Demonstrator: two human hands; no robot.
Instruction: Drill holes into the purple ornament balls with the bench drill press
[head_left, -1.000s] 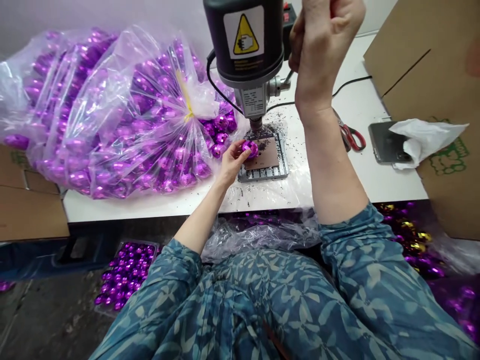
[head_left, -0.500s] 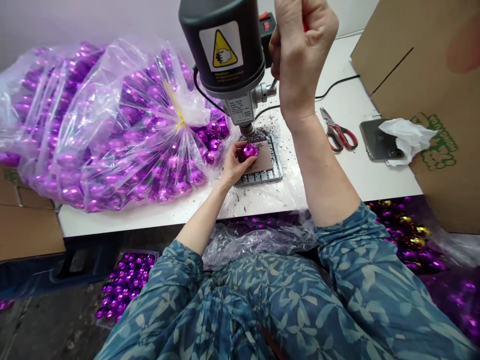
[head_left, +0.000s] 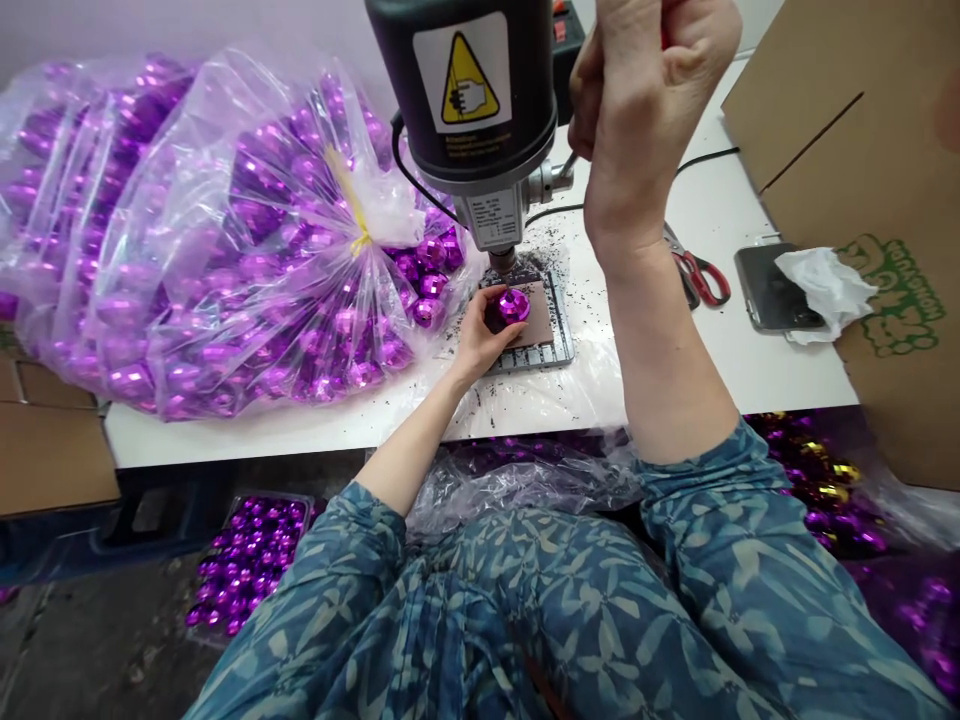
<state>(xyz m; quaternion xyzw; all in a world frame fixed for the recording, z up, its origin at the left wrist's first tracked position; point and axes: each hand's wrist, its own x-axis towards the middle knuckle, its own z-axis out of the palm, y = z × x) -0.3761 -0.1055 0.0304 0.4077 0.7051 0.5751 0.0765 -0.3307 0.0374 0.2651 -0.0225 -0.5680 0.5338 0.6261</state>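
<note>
Between the thumb and fingers of my left hand (head_left: 486, 333) is a shiny purple faceted ball (head_left: 514, 306). It rests on a brown board (head_left: 538, 318) on the drill press base (head_left: 564, 345), just under the chuck (head_left: 502, 262). Above stands the black drill press (head_left: 465, 150) with a yellow warning label. My right hand (head_left: 652, 90) is raised beside the motor housing, its fingers wrapped round the feed handle (head_left: 571, 165), which is mostly hidden by the hand.
A big clear bag of purple balls (head_left: 247, 270) fills the table's left side. Red-handled scissors (head_left: 701, 278), a phone (head_left: 776, 290) and crumpled tissue (head_left: 829, 285) lie at right near a cardboard box (head_left: 840, 130). Dark shavings litter the white table (head_left: 360, 425). A tub of balls (head_left: 247, 560) stands below.
The whole view has shifted slightly. My left hand stays around the ball on the board, the ball showing a bit more of its top. My right hand remains raised on the handle.
</note>
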